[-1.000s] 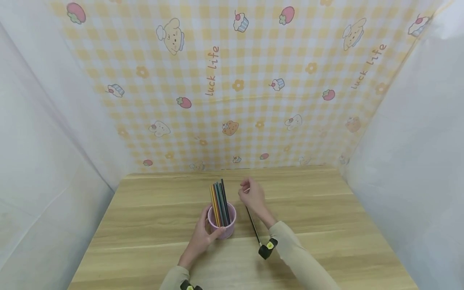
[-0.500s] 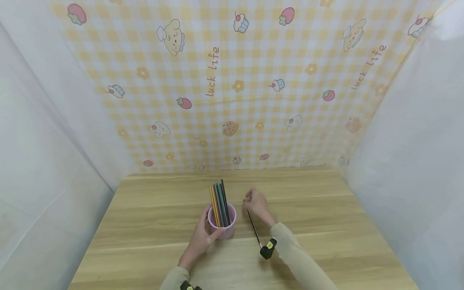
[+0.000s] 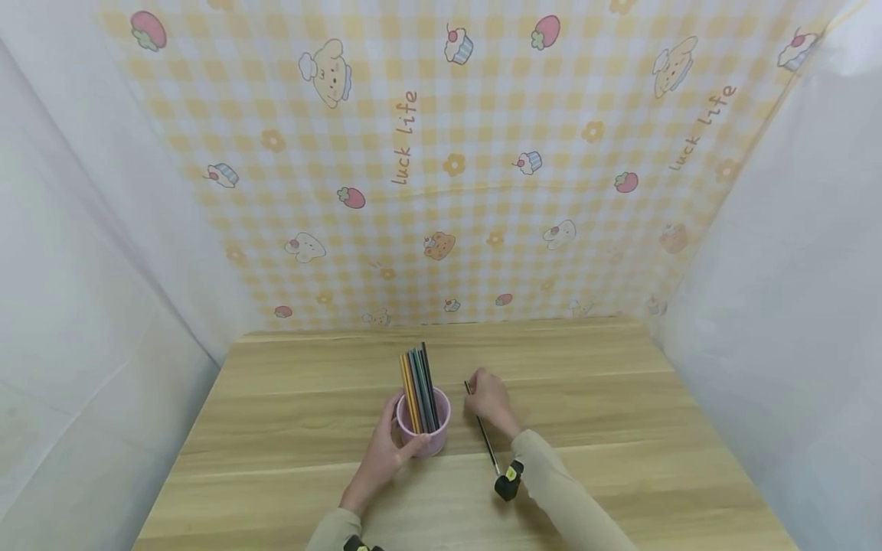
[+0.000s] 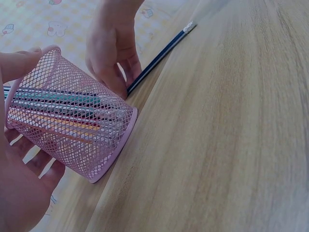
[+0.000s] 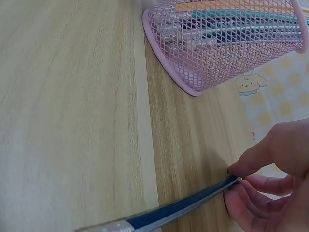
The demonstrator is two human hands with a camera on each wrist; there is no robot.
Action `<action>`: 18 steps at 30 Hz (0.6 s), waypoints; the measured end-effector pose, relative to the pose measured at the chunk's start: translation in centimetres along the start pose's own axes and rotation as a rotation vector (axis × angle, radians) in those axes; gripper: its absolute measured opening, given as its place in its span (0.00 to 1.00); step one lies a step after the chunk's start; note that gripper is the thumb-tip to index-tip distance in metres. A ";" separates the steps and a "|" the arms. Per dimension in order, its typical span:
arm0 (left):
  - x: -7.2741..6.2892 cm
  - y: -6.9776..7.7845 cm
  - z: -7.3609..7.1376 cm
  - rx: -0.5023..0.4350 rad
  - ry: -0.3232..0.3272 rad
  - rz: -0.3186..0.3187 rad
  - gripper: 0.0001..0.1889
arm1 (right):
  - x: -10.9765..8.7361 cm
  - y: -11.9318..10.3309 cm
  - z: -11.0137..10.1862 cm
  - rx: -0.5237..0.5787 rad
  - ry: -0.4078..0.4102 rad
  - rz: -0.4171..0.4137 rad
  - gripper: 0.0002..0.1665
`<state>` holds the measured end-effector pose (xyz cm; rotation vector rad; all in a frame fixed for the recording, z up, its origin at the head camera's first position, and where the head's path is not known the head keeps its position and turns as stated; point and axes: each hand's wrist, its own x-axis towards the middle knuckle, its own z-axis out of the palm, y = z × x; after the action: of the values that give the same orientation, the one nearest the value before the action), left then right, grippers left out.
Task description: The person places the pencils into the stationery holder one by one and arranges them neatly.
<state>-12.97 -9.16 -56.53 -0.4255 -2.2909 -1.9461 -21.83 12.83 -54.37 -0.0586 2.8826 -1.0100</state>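
Note:
My left hand [image 3: 382, 455] grips a pink mesh pencil cup [image 3: 430, 442] around its side, thumb near the rim. Inside stand several pencils [image 3: 416, 383] in yellow, green and dark colours, leaning slightly to the left. To the right of the cup, a dark pencil [image 3: 488, 447] lies on the table, its silver-ferruled end toward the front. My right hand [image 3: 489, 398] is over its far end; in the right wrist view the thumb and fingertips pinch that pencil [image 5: 193, 199]. The left wrist view shows the cup [image 4: 72, 116] upright on the wood, with the pencil's ferrule end [image 4: 188, 26] sticking out from my right hand.
A wood-grain table [image 3: 289, 428] carries everything. Behind it hangs a yellow-checked cloth [image 3: 441, 199] with cartoon prints, and white sheets [image 3: 89, 306] close in both sides. Table surface extends on either side of the hands.
My right hand has come down and nearer along the pencil, so its far tip now shows beyond the fingers. The left hand and the cup have stayed put.

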 end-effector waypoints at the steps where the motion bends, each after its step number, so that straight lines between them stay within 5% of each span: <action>1: 0.0 0.0 0.0 0.002 -0.001 -0.001 0.47 | 0.0 0.0 0.0 -0.008 0.000 0.003 0.19; 9: 0.0 0.0 0.0 0.003 0.001 -0.006 0.46 | 0.3 0.3 -0.2 -0.039 0.001 -0.009 0.16; 18: -0.1 0.0 0.0 0.007 0.000 -0.015 0.46 | 0.3 -0.8 -1.7 0.092 0.035 -0.039 0.17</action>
<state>-12.88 -9.14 -56.54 -0.4086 -2.3065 -1.9445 -22.30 13.25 -52.63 -0.0916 2.8723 -1.1611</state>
